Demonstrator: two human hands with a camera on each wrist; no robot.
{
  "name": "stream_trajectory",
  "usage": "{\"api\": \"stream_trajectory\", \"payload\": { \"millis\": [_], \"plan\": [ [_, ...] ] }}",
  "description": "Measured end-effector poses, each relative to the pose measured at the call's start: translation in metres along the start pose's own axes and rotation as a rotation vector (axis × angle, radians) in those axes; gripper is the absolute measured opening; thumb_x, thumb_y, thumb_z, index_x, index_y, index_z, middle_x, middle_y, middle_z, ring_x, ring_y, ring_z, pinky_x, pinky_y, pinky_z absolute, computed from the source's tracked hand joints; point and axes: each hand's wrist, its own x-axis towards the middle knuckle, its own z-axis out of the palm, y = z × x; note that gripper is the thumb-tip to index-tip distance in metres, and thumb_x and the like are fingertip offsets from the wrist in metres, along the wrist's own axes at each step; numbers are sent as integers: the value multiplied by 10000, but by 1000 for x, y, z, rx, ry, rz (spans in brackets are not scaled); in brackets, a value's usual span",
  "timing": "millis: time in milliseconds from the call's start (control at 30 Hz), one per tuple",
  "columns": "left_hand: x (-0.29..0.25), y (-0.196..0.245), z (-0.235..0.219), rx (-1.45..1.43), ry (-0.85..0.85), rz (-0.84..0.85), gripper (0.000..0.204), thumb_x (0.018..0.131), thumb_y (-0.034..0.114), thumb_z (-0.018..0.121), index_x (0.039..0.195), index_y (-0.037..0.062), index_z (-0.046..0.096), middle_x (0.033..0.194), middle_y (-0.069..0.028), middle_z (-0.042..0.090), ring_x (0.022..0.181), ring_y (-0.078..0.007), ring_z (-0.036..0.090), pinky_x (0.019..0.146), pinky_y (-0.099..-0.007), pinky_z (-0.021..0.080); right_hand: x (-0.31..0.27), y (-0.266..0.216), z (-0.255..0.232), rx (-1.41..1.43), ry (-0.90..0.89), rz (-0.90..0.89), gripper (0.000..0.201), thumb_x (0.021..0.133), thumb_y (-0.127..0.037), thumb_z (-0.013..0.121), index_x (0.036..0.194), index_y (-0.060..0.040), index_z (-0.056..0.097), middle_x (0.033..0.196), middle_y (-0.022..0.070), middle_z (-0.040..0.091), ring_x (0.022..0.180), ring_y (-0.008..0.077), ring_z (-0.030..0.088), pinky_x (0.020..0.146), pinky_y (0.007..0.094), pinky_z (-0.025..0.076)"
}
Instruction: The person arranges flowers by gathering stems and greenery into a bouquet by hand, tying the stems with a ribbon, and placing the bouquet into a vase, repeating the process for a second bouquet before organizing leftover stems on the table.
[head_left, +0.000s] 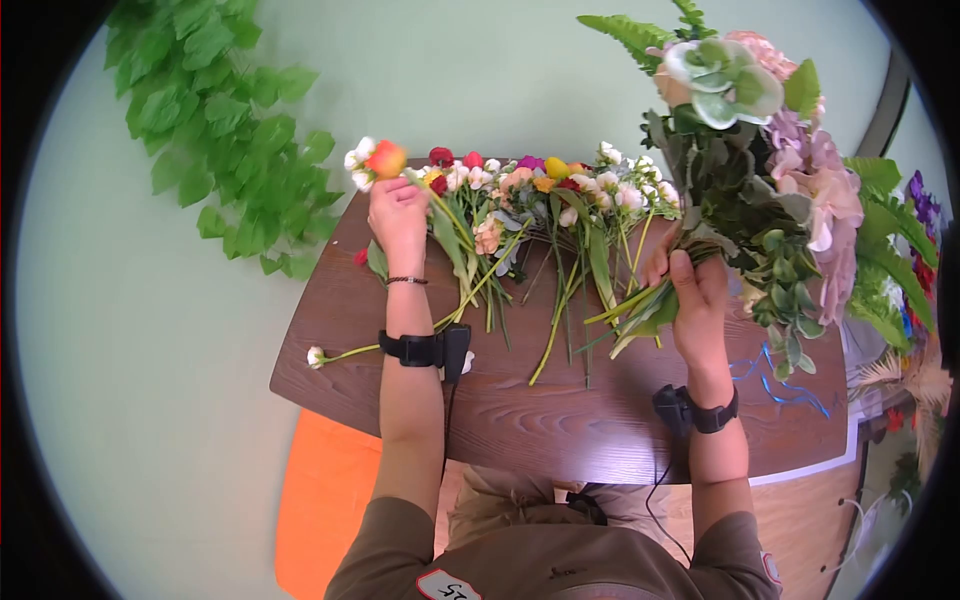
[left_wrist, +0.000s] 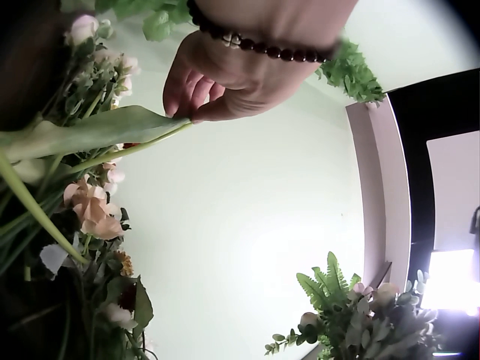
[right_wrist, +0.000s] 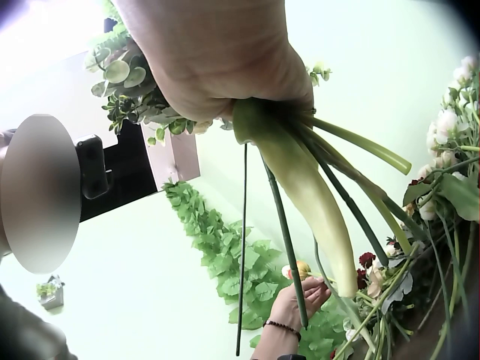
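My left hand (head_left: 398, 212) is at the far left of the table, pinching a green stem (left_wrist: 161, 137) beside a long pale leaf (left_wrist: 97, 131) between thumb and fingertips. An orange-red flower (head_left: 386, 158), probably a tulip, shows just beyond those fingers. My right hand (head_left: 698, 290) grips a bouquet (head_left: 740, 190) by its gathered stems, held up over the table's right side. Pink and mauve blooms, a pale green succulent head (head_left: 722, 80) and fern leaves make up its top. Below the fist, thick and thin stems (right_wrist: 315, 202) fan out.
Loose flowers lie in a row along the far edge of the brown table (head_left: 480, 410), stems toward me. One white flower (head_left: 316, 357) lies apart at left. Blue ribbon (head_left: 790, 395) curls at right. Ivy (head_left: 220, 130) hangs on the wall; more flowers (head_left: 915, 270) stand at far right.
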Motion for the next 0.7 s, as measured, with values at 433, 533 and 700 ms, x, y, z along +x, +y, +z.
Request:
{"api": "stream_trajectory", "payload": {
  "millis": [433,533,700],
  "plan": [
    [5,10,-21,336,36,79,158,757,100,595,740,-38,520,618,-119,614,441,-167,570,376,-282,443,-8,50,-24,-452,-39,-167,188,966,-210,452,965,-22,449,726,22,466,670,119,465,637,250,413],
    [-1,24,-20,255,-7,26,137,797,81,560,745,-35,508,639,-105,622,464,-150,584,369,-262,431,-7,39,-22,-337,-121,-118,198,967,-222,453,953,-25,455,728,20,470,677,116,469,633,245,407],
    [-10,57,-20,46,-89,58,72,861,33,489,811,-6,522,688,-87,625,443,-72,512,339,-206,352,-8,39,-21,-357,-95,-117,211,964,-231,464,936,-22,461,724,21,472,679,124,473,645,253,412]
  ]
}}
